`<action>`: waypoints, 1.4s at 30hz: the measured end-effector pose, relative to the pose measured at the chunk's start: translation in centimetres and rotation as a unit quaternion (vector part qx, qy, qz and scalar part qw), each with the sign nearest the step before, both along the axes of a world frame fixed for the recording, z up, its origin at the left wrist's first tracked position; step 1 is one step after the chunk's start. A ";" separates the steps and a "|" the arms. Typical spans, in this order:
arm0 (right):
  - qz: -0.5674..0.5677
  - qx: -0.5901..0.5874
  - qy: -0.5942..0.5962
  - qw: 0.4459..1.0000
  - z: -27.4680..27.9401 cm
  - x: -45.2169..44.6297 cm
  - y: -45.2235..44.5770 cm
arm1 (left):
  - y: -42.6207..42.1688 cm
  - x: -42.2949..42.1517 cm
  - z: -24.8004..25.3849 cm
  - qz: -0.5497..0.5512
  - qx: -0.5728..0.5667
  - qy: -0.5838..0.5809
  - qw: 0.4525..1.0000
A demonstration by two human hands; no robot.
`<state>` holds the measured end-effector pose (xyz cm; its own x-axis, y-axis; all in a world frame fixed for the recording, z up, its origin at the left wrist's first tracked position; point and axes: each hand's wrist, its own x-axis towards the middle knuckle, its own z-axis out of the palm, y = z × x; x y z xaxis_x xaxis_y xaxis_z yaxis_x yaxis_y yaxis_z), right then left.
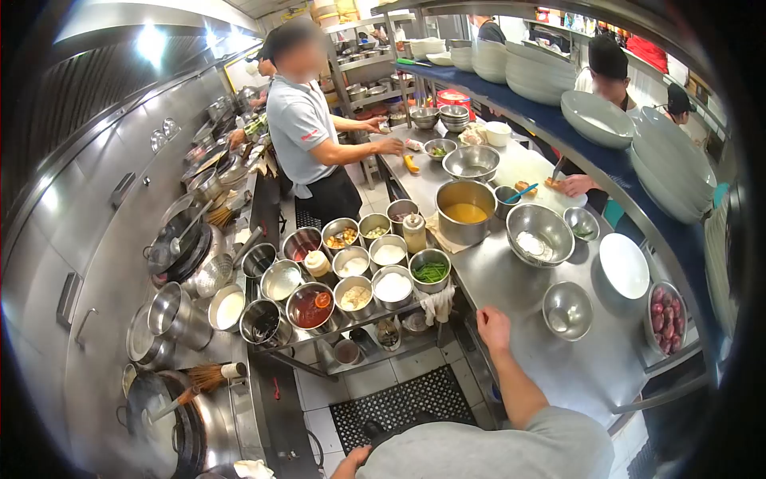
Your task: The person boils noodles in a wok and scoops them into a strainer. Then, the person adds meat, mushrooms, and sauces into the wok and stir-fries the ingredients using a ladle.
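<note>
My right hand hangs over the near left edge of the steel counter, its fingers curled; whether anything is in it is hidden. To its right stands a small steel bowl, and the pot of green vegetables is to its upper left. Low in the view, my left hand is beside my body above the floor mat, partly cut off by the bottom edge, its fingers unclear.
A cart of seasoning pots stands ahead. Woks line the left stove. On the counter are a pot of yellow liquid, a white plate and a tray of red onions. Co-workers stand beyond.
</note>
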<state>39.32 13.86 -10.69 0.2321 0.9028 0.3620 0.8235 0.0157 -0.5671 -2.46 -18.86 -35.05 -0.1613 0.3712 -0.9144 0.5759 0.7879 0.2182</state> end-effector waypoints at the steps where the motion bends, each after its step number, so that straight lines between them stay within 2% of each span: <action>1: -0.002 -0.003 -0.001 1.000 0.1 0.0 -0.1 | -0.1 0.0 0.0 -0.009 0.005 0.008 1.000; 7: -0.006 0.000 0.002 1.000 -0.2 0.0 0.2 | 0.6 0.2 0.3 -0.022 -0.001 0.015 1.000; 11: 0.003 -0.004 -0.005 1.000 -0.3 0.1 0.0 | 0.3 0.7 1.0 0.040 -0.016 0.000 0.999; 14: 0.006 -0.005 0.004 1.000 -0.1 0.0 0.1 | 0.7 0.7 0.6 0.003 0.002 0.015 1.000; 18: 0.017 0.000 0.003 1.000 0.1 0.0 0.0 | 0.0 0.1 0.1 0.102 -0.062 -0.069 0.990; 32: -0.012 -0.011 -0.033 0.999 -0.9 -1.5 -0.4 | 2.0 -3.6 -3.7 -0.015 -0.015 -0.045 0.999; 38: -0.021 -0.027 -0.038 0.999 -0.9 -2.5 -0.2 | 1.5 -5.9 -6.9 -0.134 -0.003 -0.038 0.990; 42: -0.020 -0.058 -0.076 0.995 -1.8 -2.6 0.9 | 2.7 -8.0 -4.9 -0.139 0.075 -0.147 0.977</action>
